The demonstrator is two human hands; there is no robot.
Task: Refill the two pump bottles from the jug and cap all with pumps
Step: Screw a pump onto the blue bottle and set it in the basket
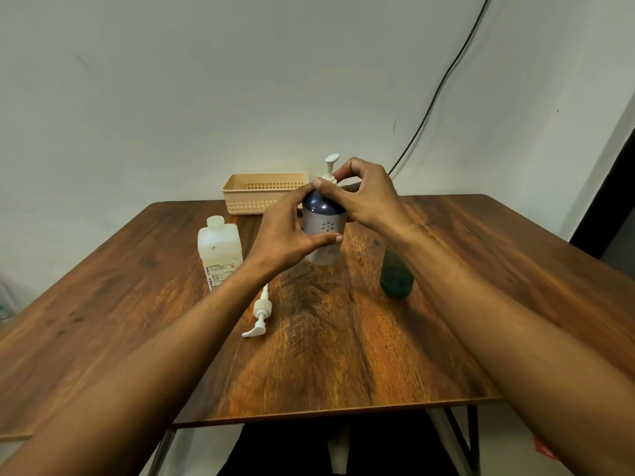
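Observation:
A round bottle [324,231] with a dark blue top and pale grey body stands on the wooden table [330,355]. My left hand [288,231] wraps around its side. My right hand [360,197] pinches the collar of the white pump [330,166] sitting in its neck. A white rectangular jug [218,252] with an open neck stands to the left. A second white pump [260,312] lies loose on the table in front of it. A dark green bottle [395,276] stands to the right, its top hidden behind my right forearm.
A beige slotted basket [254,194] sits at the table's far edge against the wall. A black cable [443,84] runs down the wall at the right. The table's metal legs show below the front edge.

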